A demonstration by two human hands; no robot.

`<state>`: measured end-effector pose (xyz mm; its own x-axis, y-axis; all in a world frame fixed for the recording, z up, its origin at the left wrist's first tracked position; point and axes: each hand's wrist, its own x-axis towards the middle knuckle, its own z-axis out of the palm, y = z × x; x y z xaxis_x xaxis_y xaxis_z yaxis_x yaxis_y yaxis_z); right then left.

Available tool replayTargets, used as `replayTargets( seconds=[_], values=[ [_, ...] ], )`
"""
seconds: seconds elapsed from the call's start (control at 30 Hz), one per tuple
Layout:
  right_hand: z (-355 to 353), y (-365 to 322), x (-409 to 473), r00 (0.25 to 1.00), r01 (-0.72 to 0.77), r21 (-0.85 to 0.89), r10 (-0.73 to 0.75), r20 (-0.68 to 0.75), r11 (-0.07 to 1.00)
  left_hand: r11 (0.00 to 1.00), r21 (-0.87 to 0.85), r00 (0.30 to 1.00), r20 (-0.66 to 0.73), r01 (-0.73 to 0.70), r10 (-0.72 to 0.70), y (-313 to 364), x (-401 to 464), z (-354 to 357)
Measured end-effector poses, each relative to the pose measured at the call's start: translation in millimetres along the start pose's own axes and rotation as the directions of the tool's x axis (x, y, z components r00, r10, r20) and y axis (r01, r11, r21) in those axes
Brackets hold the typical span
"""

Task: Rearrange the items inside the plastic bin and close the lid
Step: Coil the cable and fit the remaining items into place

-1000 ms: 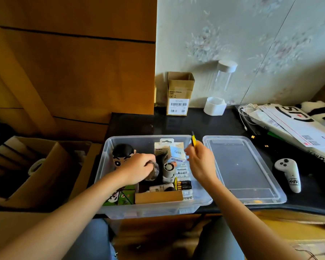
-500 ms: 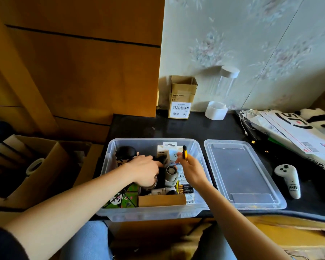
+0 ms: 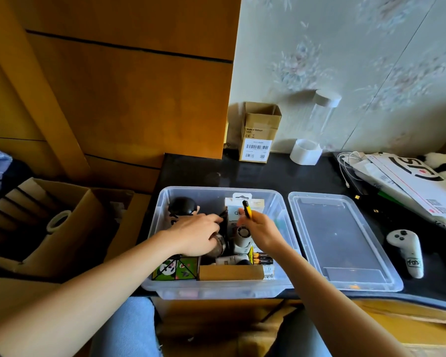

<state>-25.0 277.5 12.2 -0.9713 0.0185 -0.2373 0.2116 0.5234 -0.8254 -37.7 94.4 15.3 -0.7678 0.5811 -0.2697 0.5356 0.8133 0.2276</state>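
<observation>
Plastic bin (image 3: pixel 162 253) — my right hand (image 3: pixel 263 231) gripping yellow pen (image 3: pixel 247 209); left hand (image 3: pixel 196 237) curled round metal tin (image 3: pixel 218 247); lid (image 3: pixel 345 279) off, beside bin on surface (image 3: pixel 242 173).

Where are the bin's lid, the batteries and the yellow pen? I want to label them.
lid (image 3: pixel 337 238), head view, its flat clear middle.
batteries (image 3: pixel 262 259), head view, their black-and-gold bodies.
yellow pen (image 3: pixel 247 209), head view, its upper barrel.

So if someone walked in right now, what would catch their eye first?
Probably the clear plastic bin at the front of the black desk, crammed with small items, with both hands inside it. The right hand holds a yellow and black pen upright, while the left hand reaches among the clutter. The bin's lid lies flat just to its right.
</observation>
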Motion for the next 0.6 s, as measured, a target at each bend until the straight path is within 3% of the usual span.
replayTargets(
  seconds=[0.1,0.23,0.33,0.4,0.5,0.6],
  values=[
    [-1.3,0.0,0.8,1.0,-0.004,0.021,0.004,0.024,1.0,0.996,-0.06,0.981,-0.19,-0.059,0.047,4.9,1.4,-0.6],
    [-7.9,0.5,0.2,0.998,0.009,0.102,-0.015,0.053,0.995,0.996,0.006,0.995,-0.046,-0.085,0.085,11.2,9.9,-1.4],
    [-17.8,1.2,-3.0,0.985,-0.001,-0.112,-0.018,-0.17,0.994,0.997,-0.063,0.999,0.001,-0.036,0.037,11.0,12.5,-1.2],
    [-25.8,0.5,-2.6,0.97,-0.016,-0.307,-0.06,-0.236,0.952,0.997,-0.067,0.999,0.015,-0.027,0.028,10.1,12.9,-2.0],
    [-38.8,-1.6,2.0,0.985,-0.062,-0.559,-0.041,-0.169,0.827,0.995,-0.102,1.0,0.011,-0.01,0.011,9.7,15.0,-0.8],
    [-40.5,-0.1,7.8,0.997,-0.077,-0.7,0.051,-0.058,0.71,0.988,-0.152,0.999,-0.031,-0.021,0.017,8.9,16.6,3.3]
  ],
)
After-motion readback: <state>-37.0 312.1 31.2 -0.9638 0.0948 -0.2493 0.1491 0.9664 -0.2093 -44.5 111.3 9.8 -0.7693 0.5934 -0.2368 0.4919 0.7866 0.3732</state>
